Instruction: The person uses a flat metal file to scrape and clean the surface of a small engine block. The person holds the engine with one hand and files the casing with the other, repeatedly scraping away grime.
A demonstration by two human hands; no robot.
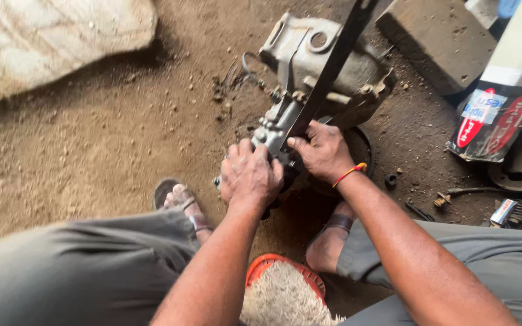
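Orange stool [261, 265] near; left hand [250, 175], right hand [321, 151] clamped on grey gearbox [327, 60]; dirt floor [110, 139]

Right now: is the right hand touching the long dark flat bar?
Touching. The head view shows the right hand with its thumb and fingers pressed against the lower end of the dark flat bar, no gap visible.

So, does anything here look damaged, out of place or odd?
Nothing looks broken. Both hands, left and right, grip a dirty metal assembly lying tilted on the dirt floor. Small parts lie scattered loose in the dirt at the right, beside a crumpled package.
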